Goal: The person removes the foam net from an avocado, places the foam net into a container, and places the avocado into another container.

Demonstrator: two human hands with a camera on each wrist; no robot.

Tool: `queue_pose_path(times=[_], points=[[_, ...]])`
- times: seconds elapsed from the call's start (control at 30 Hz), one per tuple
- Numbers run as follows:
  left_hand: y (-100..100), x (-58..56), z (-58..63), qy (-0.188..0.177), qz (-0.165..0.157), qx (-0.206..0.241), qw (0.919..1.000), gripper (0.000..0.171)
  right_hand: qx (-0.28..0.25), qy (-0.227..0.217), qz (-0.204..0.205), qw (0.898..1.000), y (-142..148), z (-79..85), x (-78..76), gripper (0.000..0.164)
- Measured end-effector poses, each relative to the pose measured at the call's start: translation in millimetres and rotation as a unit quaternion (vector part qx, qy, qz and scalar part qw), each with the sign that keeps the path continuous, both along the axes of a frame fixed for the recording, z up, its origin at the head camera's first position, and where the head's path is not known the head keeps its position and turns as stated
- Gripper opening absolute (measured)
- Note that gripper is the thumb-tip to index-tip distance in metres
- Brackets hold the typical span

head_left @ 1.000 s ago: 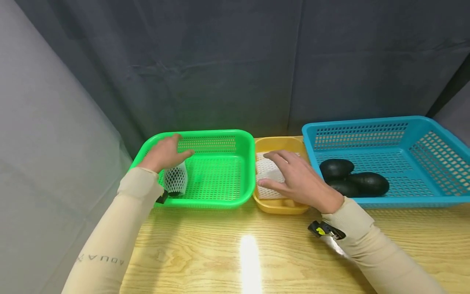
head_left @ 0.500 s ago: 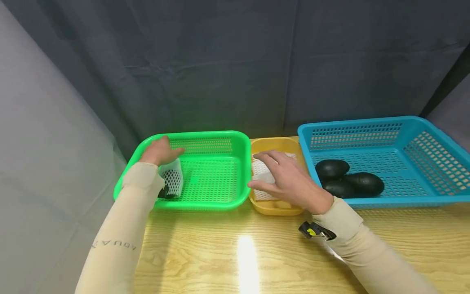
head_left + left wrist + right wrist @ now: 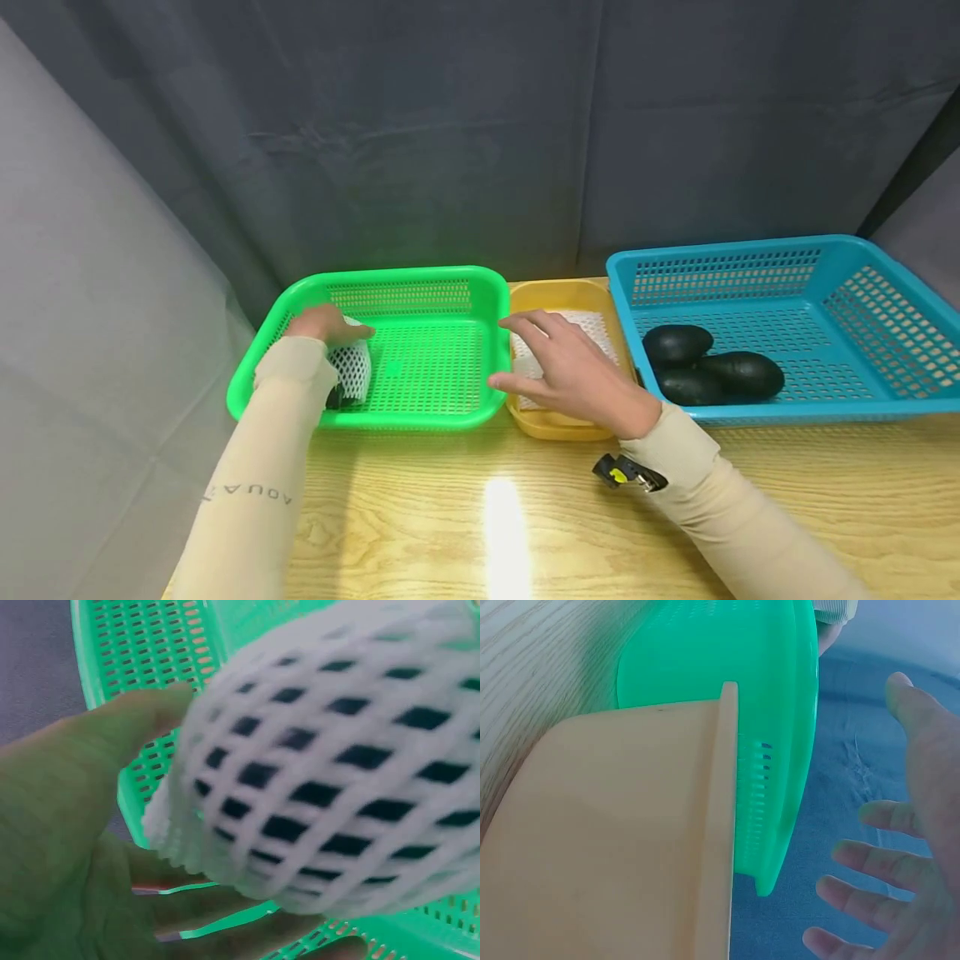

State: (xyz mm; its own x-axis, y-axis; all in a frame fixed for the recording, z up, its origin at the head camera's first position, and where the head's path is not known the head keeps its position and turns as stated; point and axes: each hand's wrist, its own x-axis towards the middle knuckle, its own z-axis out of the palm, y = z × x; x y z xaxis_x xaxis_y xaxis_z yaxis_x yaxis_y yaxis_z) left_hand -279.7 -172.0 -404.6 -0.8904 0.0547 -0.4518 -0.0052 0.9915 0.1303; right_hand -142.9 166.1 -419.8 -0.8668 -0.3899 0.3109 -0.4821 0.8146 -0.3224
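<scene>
My left hand (image 3: 321, 325) reaches down into the left part of the green basket (image 3: 491, 304). Beside it lies a dark, rounded thing in a white foam net sleeve (image 3: 352, 367). Up close in the left wrist view, the foam net sleeve (image 3: 330, 772) has the thumb along its edge, while spread, fairly straight fingers pass below it. Over the yellow tray (image 3: 562, 292) hovers my right hand (image 3: 566, 367), fingers apart and holding nothing. White foam net sleeves (image 3: 592, 329) lie flat in that tray, partly hidden by the hand.
On the right, a blue basket (image 3: 847, 333) holds several smooth, black oval fruits (image 3: 738, 375) in its near left corner. All three containers stand side by side on a wooden table (image 3: 420, 517). A dark curtain (image 3: 435, 150) hangs behind them.
My left hand has lowered into the green basket beside the netted thing. My right hand has drifted left over the yellow tray, uncovering more of the foam sleeves. The view has shifted slightly.
</scene>
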Motion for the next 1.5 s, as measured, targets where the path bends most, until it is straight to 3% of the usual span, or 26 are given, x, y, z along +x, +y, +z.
queue_pose_path(times=[0.3, 0.5, 0.87, 1.13, 1.5], points=[[-4, -1.2, -18.6, -0.059, 0.001, -0.025, 0.9979, 0.099, 0.002, 0.001, 0.021, 1.0, -12, 0.8, 0.2, 0.078], [0, 0.9, -17.7, -0.091, -0.012, -0.029, 0.9954, 0.108, 0.011, -0.001, 0.028, 1.0, -23, -0.5, -0.6, 0.079], [6, 7.1, -13.9, -0.124, -0.011, 0.008, 0.9922, 0.122, 0.02, 0.015, 0.03, 0.999, -29, -5.4, 0.9, 0.079], [3, 4.7, -12.8, -0.117, 0.015, 0.03, 0.9926, 0.116, 0.029, 0.011, 0.025, 0.999, -28, -6.6, 1.1, 0.079], [6, 1.3, -4.0, -0.066, -0.02, 0.068, 0.9953, 0.108, 0.031, 0.015, 0.022, 0.999, -20, -7.4, 2.0, 0.078]])
